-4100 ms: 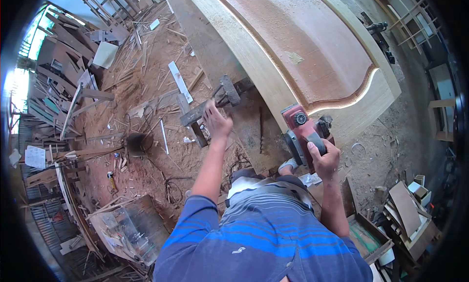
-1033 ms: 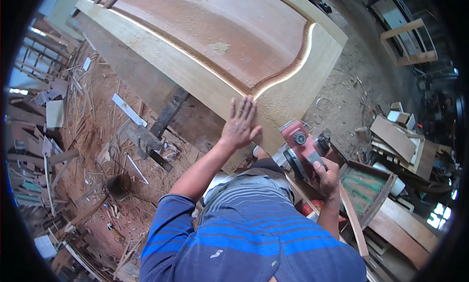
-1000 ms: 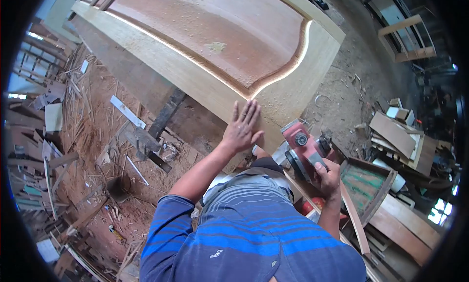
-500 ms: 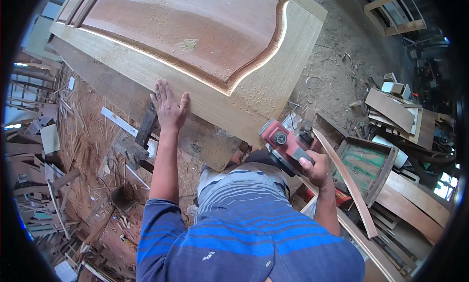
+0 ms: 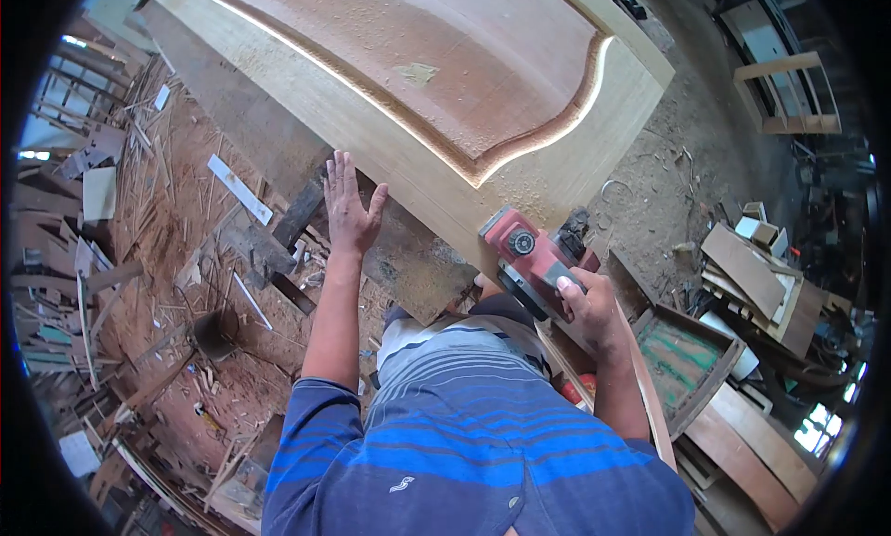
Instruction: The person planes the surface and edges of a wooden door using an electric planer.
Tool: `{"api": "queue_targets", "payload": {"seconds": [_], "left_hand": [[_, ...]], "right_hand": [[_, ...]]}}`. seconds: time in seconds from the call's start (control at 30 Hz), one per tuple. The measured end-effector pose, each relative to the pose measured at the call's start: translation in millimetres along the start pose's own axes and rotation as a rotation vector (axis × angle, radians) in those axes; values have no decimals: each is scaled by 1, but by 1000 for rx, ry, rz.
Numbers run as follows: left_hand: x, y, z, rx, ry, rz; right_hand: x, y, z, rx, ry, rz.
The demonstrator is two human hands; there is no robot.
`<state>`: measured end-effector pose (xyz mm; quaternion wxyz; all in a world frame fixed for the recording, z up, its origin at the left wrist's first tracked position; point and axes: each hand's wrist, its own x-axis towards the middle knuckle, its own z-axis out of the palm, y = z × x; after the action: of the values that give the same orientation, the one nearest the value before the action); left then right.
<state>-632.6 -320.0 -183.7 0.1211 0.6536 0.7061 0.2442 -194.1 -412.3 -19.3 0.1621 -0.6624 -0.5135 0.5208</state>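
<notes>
A pale wooden door [image 5: 408, 142] with a curved, moulded panel lies across a rough board bench [image 5: 237, 109], with shavings on it. My left hand [image 5: 353, 219] is held out flat, thumb apart, at the door's near long edge. Its fingers are stretched and hold nothing; whether the fingertips touch the edge I cannot tell. My right hand [image 5: 591, 306] is wrapped round the rear handle of a red electric planer [image 5: 529, 253]. The planer's front end is at the door's near corner, and its underside is hidden from me.
Wood scraps [image 5: 148, 155] and shavings litter the floor to the left, near a dark bucket [image 5: 215, 334]. Close to my right arm are a green-bottomed wooden tray [image 5: 682, 360] and long boards [image 5: 756, 452]. Further right is a stack of offcuts [image 5: 747, 267].
The view has swung, so the door appears further right. My left hand has slid off the door's face to its edge. The planer has shifted slightly up and left, still in my right hand.
</notes>
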Motion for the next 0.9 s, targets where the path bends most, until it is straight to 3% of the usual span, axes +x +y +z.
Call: {"api": "queue_targets", "payload": {"seconds": [0.4,0.9], "left_hand": [[-63,-20,18,-13,48,-56],[-62,-39,47,81,122,19]], "right_hand": [[59,-46,29,6,-62,-81],[137,-140,92,-66,-174,-180]]}}
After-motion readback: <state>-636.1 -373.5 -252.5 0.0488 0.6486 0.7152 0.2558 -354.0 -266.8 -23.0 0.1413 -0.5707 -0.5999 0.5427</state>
